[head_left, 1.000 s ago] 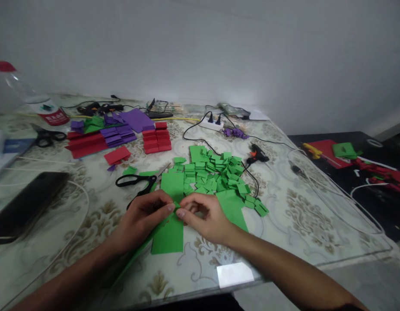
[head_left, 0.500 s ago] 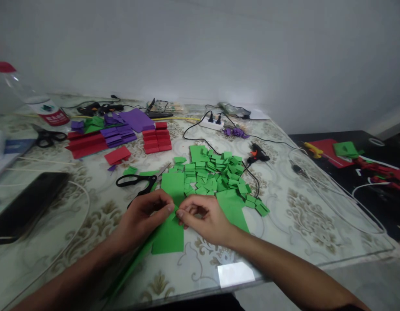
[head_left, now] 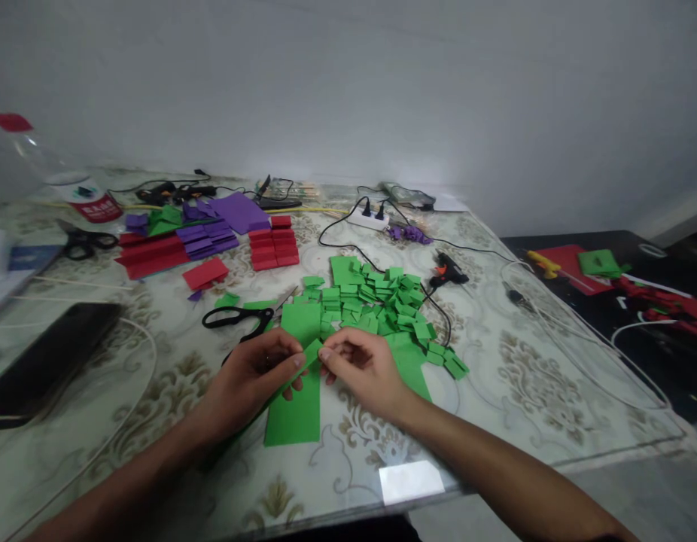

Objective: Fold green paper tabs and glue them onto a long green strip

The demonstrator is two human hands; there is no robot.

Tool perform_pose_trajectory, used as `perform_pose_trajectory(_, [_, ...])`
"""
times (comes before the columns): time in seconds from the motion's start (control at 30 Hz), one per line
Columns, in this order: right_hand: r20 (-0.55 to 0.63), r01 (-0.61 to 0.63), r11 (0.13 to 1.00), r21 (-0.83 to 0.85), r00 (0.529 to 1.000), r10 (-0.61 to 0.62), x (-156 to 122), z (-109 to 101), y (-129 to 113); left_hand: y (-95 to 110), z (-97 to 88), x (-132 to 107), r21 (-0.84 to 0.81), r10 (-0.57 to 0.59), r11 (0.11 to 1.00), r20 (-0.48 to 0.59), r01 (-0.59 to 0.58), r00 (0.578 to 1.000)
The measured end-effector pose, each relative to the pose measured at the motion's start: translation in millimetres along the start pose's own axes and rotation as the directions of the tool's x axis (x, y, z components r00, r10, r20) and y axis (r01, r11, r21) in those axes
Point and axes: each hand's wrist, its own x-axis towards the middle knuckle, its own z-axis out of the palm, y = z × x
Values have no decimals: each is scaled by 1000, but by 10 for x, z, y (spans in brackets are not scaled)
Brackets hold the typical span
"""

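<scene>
Between my two hands is a narrow green paper strip [head_left: 310, 355]. My left hand [head_left: 263, 369] pinches it between thumb and fingers, and part of the strip is hidden behind that hand. The thumb and fingertips of my right hand [head_left: 363, 369] close on the strip's upper right end. Under them a green paper sheet [head_left: 295, 421] lies flat on the table. Just behind my left hand lie black-handled scissors [head_left: 241, 320], blades spread a little. Beyond my right hand spreads a heap of small folded green paper pieces [head_left: 376, 293].
A glue gun [head_left: 450, 269] and a white power strip [head_left: 368, 218] with cords lie beyond the heap. Red folded paper [head_left: 274, 245], purple paper [head_left: 238, 212], a phone [head_left: 55, 361] and a bottle [head_left: 80, 184] are on the left. A dark side table [head_left: 579, 301] stands right.
The green strip has come up and now shows between my fingertips, where its long end hung low beneath my left arm before. My right hand has shifted slightly up and right.
</scene>
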Motion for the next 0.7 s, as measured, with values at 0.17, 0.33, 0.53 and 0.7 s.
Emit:
perform_pose_trajectory(0.17, [9,-30,999,38,1000,30,3,4,0,-12,-2,4,-15,-20,1000,-6,20,1000])
perform_pose_trajectory(0.33, [19,-49,997,64,999,48,0,-8,-53,10,-21,7,-29,-28,999,5,28,1000])
perform_pose_trajectory(0.53, [66,-92,988,122,994,84,-1,15,-49,-33,-13,13,40,-22,999,4,22,1000])
perform_pose_trajectory(0.7, [97,-91,993,75,992,84,3,24,-45,-67,38,2,147,30,989,-4,-29,1000])
